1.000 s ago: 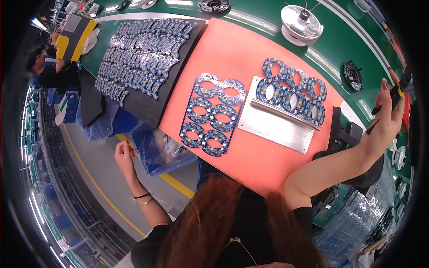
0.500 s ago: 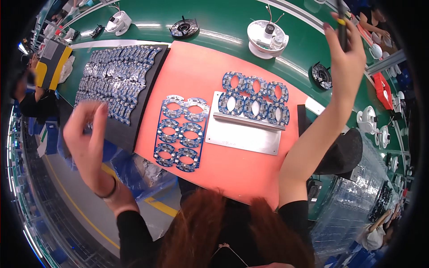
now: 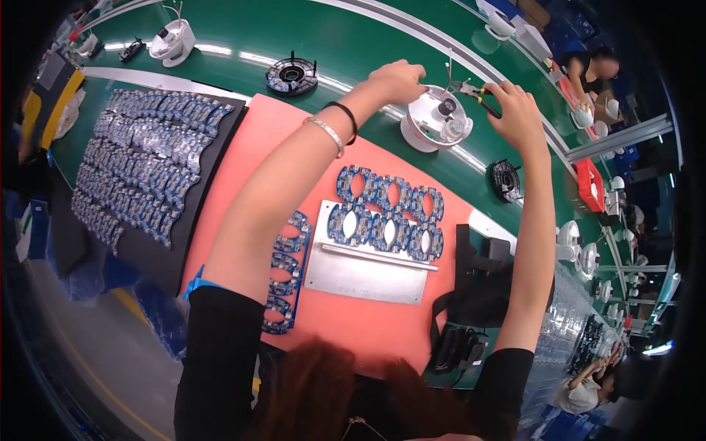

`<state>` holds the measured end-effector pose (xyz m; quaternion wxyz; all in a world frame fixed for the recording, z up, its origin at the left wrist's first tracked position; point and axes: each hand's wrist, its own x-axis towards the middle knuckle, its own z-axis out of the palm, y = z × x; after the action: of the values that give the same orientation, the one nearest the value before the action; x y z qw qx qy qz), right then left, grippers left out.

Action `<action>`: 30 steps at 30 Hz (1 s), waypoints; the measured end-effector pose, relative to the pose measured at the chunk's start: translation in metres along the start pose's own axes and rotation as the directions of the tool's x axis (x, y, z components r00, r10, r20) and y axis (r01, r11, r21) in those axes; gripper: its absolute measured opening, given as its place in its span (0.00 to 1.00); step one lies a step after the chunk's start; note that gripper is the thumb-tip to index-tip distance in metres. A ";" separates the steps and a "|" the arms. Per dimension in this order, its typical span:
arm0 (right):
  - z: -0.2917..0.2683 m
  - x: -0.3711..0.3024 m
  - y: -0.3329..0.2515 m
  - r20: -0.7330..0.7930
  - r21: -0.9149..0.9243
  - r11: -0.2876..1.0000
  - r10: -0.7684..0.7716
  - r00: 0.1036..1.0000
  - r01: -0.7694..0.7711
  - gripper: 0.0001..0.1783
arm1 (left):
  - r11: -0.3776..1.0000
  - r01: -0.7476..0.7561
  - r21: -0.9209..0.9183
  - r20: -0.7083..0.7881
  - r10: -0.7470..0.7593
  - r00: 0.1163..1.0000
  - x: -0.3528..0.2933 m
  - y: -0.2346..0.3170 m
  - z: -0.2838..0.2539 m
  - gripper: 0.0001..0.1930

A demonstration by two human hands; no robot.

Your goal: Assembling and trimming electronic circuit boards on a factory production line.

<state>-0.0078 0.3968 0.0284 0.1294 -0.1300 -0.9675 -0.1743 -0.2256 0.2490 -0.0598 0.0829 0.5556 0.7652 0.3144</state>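
Note:
A white round housing (image 3: 423,132) stands on the green bench with thin wires (image 3: 449,70) rising from its far side. My right hand (image 3: 517,114) is closed around the dark, yellow-marked handles of small pliers (image 3: 485,101). Their metal jaws are beside the wire ends, but I cannot tell whether they touch. At the housing's left rim, my left hand (image 3: 397,81) has its fingers curled, thumb and forefinger apart, with nothing visible between them. Below, a blue circuit-board panel (image 3: 390,195) lies partly on a metal plate (image 3: 368,279); my left forearm partly covers another board panel (image 3: 283,275).
The pink mat (image 3: 235,176) carries the plate and panels. Rows of circuit boards (image 3: 147,162) lie on a black board at left. Black ring parts (image 3: 292,76) and another white housing (image 3: 172,42) stand along the bench. A red bin (image 3: 589,185) is at right.
My left hand has swung from the left side across the mat to the white housing. My right hand has brought the pliers down and left to the wires. The view has shifted.

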 end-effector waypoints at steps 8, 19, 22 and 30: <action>0.014 0.002 0.011 0.133 -0.059 0.988 -0.135 0.982 0.143 0.30 | 1.000 0.021 -0.018 0.011 -0.020 1.000 0.016 0.013 0.023 0.08; 0.017 -0.014 0.020 0.099 -0.153 0.979 -0.119 0.988 0.133 0.20 | 0.994 -0.091 -0.066 -0.059 0.087 0.994 0.016 0.038 0.031 0.06; -0.006 -0.020 0.014 -0.069 -0.176 0.984 -0.029 0.997 0.016 0.20 | 0.988 -0.108 -0.106 -0.142 0.092 0.986 0.000 0.048 0.003 0.07; -0.095 -0.053 0.005 -0.616 0.431 0.900 0.343 0.710 -0.061 0.23 | 0.950 -0.298 -0.089 0.197 0.310 0.930 -0.133 0.075 -0.197 0.08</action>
<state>0.0627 0.3548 0.1006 0.5141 -0.1369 -0.8467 -0.0034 -0.2104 0.0659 0.1090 0.1287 0.6947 0.6477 0.2852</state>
